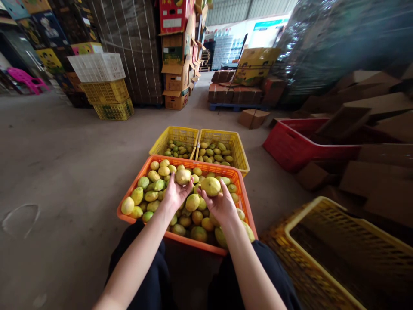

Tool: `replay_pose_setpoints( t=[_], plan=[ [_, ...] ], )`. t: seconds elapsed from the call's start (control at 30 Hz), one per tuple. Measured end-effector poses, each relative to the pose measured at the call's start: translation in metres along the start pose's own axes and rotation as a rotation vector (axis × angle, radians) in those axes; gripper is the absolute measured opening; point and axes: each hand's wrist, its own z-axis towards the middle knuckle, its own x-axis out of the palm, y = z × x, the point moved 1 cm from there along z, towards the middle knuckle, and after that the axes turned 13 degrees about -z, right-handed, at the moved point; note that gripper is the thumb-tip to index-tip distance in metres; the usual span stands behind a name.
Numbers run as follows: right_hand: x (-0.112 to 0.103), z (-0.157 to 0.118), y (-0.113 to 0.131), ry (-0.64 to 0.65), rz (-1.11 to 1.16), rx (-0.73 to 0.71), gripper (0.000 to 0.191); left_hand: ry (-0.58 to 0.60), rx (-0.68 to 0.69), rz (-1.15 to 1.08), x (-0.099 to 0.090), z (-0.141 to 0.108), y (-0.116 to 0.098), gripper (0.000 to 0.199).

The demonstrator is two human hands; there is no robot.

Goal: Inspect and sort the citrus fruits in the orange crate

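Note:
My left hand (pixel 176 193) is closed around a pale yellow mango (pixel 183 177), held up with the thumb on one side and the fingertips on the other. In my right hand (pixel 223 206) rests a yellow-green mango (pixel 211 186), gripped between thumb and fingers. Both hands are above an orange crate (pixel 248 206) in front of my knees. Loose mangoes (pixel 192 202) fill the crate, some yellow and some greener. My forearms and hands hide part of the pile.
Two yellow crates (pixel 222 132) holding more mangoes stand just beyond the orange one. A yellow crate (pixel 309 241) sits at my near right. Farther right are a red crate (pixel 284 148) and cardboard boxes (pixel 380 176). Stacked crates (pixel 106 92) and tall box stacks stand behind.

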Motion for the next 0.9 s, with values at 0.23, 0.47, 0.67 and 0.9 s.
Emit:
replay_pose_setpoints(
  t=[0.23, 0.47, 0.67, 0.9],
  plan=[
    [0.0, 0.002, -0.004, -0.027, -0.132, -0.228, 0.024, 0.042, 0.067, 0.146, -0.003, 0.004, 0.002, 0.036],
    [0.005, -0.012, -0.007, -0.261, -0.592, -0.832, 0.068, 0.287, 0.474, 0.535, -0.001, -0.005, 0.007, 0.056],
    [-0.001, -0.008, -0.005, -0.34, -0.846, -1.06, 0.064, 0.451, 0.652, 0.867, -0.006, -0.003, 0.005, 0.054],
    [0.0, -0.004, -0.006, -0.189, -0.644, -0.929, 0.065, 0.432, 0.598, 0.838, -0.013, 0.003, 0.002, 0.061]
  ],
)
